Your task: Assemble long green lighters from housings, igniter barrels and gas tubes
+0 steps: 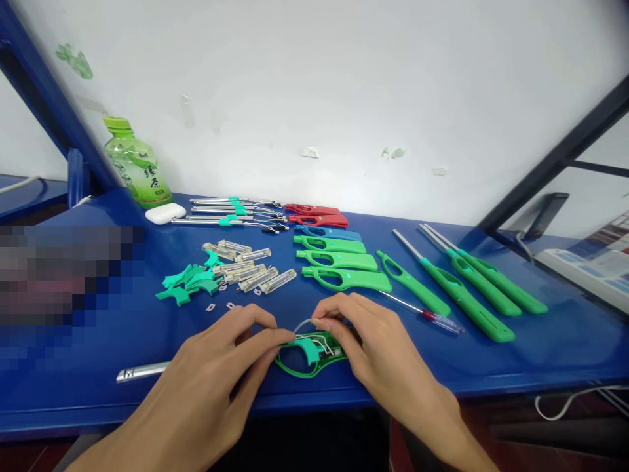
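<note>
A green gas lighter casing (301, 373) lies opened up near the table's front edge, with a teal trigger (308, 350) and thin wires showing inside. My left hand (221, 367) is closed on the casing's front end, finger and thumb pinched at the top of the trigger loop. A metal lighter tube (142, 372) sticks out to the left from under that hand. Above the casing, my right hand (378, 347) pinches a thin whitish tube (303, 323) that bends across to the left fingertips. My right hand hides the handle end of the casing.
Behind my hands lie clear fuel tanks (250, 270), teal triggers (189, 282), metal tubes with wires (216, 210), and red (317, 216), blue (329, 233) and green casings (344, 261). A screwdriver (432, 317) and finished-looking green lighters (466, 298) are right; a tea bottle (137, 164) stands back left.
</note>
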{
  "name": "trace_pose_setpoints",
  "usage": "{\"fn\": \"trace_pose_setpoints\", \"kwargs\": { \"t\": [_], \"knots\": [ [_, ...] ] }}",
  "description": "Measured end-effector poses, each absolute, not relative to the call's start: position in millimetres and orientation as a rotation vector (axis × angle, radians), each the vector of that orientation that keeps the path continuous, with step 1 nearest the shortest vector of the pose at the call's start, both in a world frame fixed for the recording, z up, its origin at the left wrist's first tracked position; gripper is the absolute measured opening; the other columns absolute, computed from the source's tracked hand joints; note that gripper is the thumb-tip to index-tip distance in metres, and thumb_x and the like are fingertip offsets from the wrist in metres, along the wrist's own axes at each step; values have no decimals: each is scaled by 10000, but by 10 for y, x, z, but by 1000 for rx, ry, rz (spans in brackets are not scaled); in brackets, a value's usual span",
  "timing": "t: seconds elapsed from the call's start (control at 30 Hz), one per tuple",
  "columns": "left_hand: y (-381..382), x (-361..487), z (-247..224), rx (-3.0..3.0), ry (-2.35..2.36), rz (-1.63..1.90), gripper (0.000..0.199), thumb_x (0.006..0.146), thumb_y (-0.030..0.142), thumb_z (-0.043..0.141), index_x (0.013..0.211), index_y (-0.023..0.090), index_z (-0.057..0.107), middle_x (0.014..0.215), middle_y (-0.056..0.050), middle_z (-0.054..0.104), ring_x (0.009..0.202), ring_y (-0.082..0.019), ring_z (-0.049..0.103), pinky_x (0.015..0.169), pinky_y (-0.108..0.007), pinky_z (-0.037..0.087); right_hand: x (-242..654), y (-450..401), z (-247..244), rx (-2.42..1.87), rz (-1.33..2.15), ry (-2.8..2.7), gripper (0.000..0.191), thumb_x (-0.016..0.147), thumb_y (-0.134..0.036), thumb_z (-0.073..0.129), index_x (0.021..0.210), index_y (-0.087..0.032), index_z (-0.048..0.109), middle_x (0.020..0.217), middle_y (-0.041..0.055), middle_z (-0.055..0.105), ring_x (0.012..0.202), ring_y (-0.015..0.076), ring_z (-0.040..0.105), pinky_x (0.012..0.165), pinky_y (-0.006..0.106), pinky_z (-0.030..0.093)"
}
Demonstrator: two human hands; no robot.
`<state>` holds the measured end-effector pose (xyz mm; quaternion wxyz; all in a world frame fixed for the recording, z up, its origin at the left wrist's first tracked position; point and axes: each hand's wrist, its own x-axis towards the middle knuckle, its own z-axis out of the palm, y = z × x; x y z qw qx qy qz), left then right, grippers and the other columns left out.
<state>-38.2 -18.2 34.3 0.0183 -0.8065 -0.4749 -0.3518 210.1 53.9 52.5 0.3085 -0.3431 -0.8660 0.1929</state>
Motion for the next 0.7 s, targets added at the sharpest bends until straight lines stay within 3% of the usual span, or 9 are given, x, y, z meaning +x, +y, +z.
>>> {"fn": "trace_pose_setpoints", "kwargs": {
  "t": [0.3,0.7],
  "knots": [
    [-161,-362,366,-2514,-1472,-1092,313,1216,219,497,1343,362,745,1157,36,771,930,-105,824,814,-194,658,2095,530,511,-886,521,-2278,136,1180,-138,670,1131,-256,715,1038,-24,824,915,184,783,807,307,544],
    [-162,-307,408,-2515,-1475,-975,315,1193,149,436,1294,302,692,1105,12,752,844,-146,814,689,-269,651,2044,461,555,-835,627,-2259,160,1201,-150,644,1124,-282,688,1033,-55,799,897,149,732,811,257,519]
  ]
}}
